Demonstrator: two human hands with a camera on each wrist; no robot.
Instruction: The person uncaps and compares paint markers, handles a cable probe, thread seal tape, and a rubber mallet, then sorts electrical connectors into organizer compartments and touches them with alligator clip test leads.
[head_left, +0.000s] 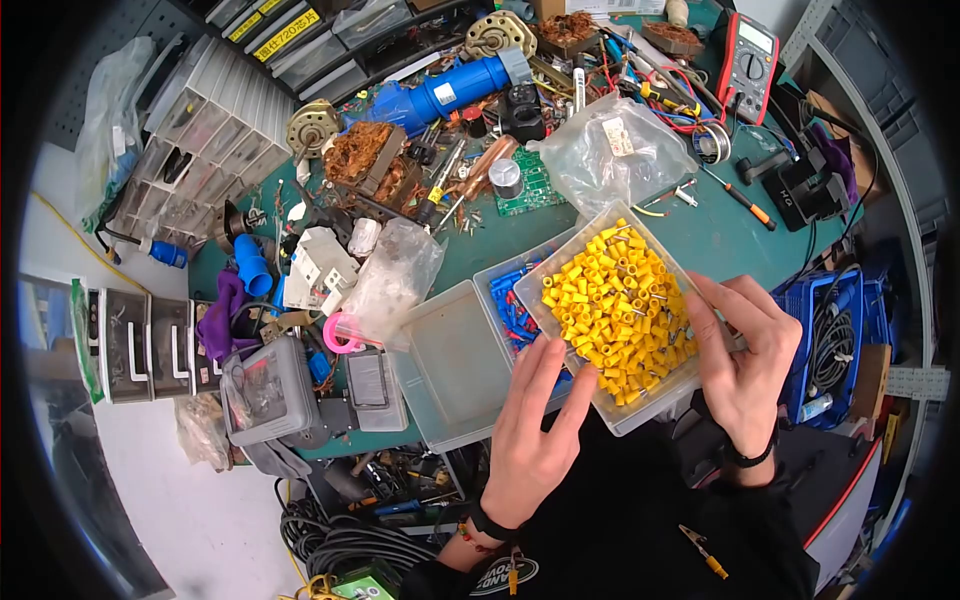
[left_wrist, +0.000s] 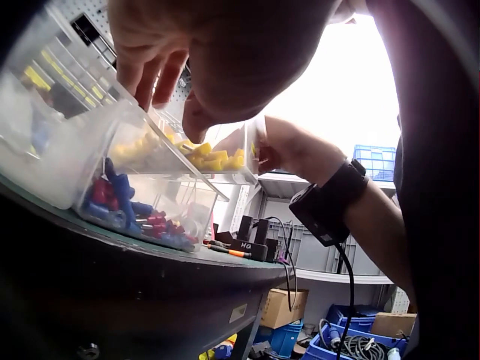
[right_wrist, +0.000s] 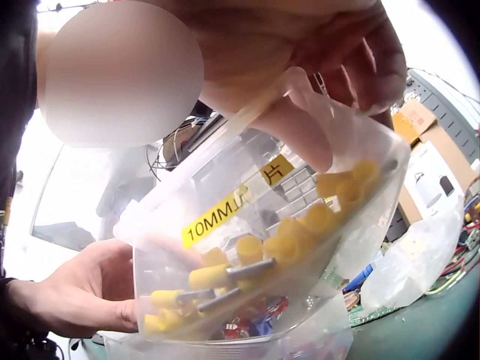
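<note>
A clear plastic box (head_left: pixel 622 422) full of yellow wire ferrules (head_left: pixel 620 310) is tilted above a second clear box (left_wrist: pixel 191 206) holding blue and red ferrules (head_left: pixel 512 312). My right hand (head_left: pixel 745 350) grips the upper box by its right wall, the thumb lying inside. On the opposite side, the left hand (head_left: pixel 530 440) has extended fingers touching the box's near left edge. The left wrist view shows the left hand (left_wrist: pixel 217 60) over the rim, beside the yellow pieces. A yellow label (right_wrist: pixel 236 202) marks the upper box's wall.
An opened lid (head_left: pixel 445 365) lies left of the lower box. Behind are a plastic bag (head_left: pixel 615 150), a green circuit board (head_left: pixel 530 180), a blue connector (head_left: pixel 440 95) and a multimeter (head_left: pixel 748 65). A lidded box (head_left: pixel 268 390) and a pink ring (head_left: pixel 342 333) sit at left.
</note>
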